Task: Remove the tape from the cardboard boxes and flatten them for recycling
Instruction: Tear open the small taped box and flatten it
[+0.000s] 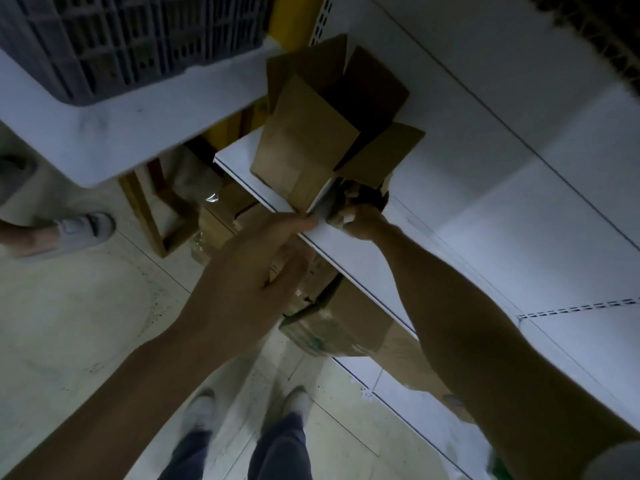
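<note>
Closest to the person, the left hand [249, 268] reaches forward with fingers fairly straight and thumb spread, its fingertips at the front edge of the white shelf [349, 247]; it seems to hold nothing, though blur makes that uncertain. Just right of and slightly beyond it, the right hand [362, 218] has its fingers curled tight on the near lower corner of the cardboard box [304, 147]. Between the two hands lies a pale strip [322, 211], perhaps tape, too smeared to tell. From that gripped corner the box stretches straight away from both hands across the shelf, its flaps open at the far end. I'd judge any pull must come back along that length, with the right hand nearer the work. Below the left hand, under the shelf, lie more taped boxes [332, 327].
</note>
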{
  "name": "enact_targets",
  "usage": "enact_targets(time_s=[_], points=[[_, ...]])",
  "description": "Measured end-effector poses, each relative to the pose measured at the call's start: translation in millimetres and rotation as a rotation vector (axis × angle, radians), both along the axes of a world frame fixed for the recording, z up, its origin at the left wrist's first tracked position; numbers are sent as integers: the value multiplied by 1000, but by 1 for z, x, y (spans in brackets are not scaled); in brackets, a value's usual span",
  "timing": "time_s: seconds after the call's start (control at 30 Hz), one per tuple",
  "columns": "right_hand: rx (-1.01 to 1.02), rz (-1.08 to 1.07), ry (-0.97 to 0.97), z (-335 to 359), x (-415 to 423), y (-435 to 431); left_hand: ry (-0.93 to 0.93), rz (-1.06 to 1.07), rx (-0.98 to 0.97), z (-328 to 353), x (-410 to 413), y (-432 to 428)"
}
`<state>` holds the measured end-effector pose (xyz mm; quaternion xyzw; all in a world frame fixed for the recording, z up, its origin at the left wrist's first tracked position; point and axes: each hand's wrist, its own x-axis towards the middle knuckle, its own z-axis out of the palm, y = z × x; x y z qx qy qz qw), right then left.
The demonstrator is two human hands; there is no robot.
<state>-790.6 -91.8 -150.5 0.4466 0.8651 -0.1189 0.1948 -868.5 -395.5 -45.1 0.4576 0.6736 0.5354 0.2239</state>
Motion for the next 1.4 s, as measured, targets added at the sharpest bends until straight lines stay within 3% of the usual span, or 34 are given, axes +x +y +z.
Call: enact_targets(time_s=[0.13, 0.2, 0.3, 0.33, 0.47, 0.57, 0.67, 0.73, 0.83, 0.9, 1.0, 1.1, 1.2, 1.3, 1.4], points=[[168, -160, 143, 19, 46, -51, -112, -77, -37, -21, 14, -15], [49, -350, 446, 39, 84, -91, -238, -68, -134, -38, 29, -32], [-231, -722, 1067, 80, 138, -169, -444, -58, -267, -51, 62, -46], [-283, -778, 1181, 93, 154, -194, -489, -51, -301, -53, 75, -45], [-400, -858, 1385, 138, 214, -271, -691, -147, -419, -34, 125, -31], [-482, -957, 1542, 156, 262, -305, -933, -290, -381, -16, 147, -26], [-610, -965, 1697, 158, 318, -326, -1243, -517, -303, -4, 161, -16], [-700, -927, 1853, 153, 354, -339, -1203, -670, -367, 4, 179, -9], [-1083, -609, 2211, 149, 404, -366, -1009, -788, -532, 24, 227, -11], [-960, -789, 2177, 148, 434, -384, -782, -853, -542, 32, 261, -22], [-294, -1405, 1812, 144, 478, -413, -691, -952, -440, 45, 323, -39], [171, -1642, 1809, 148, 504, -439, -571, -883, -243, 65, 385, -61], [541, -1496, 1772, 163, 526, -470, -373, -899, -92, 77, 435, -82], [496, -1158, 1591, 182, 548, -484, -271, -956, -42, 86, 472, -101], [529, -1063, 1571, 186, 570, -488, -165, -958, 4, 93, 493, -114]])
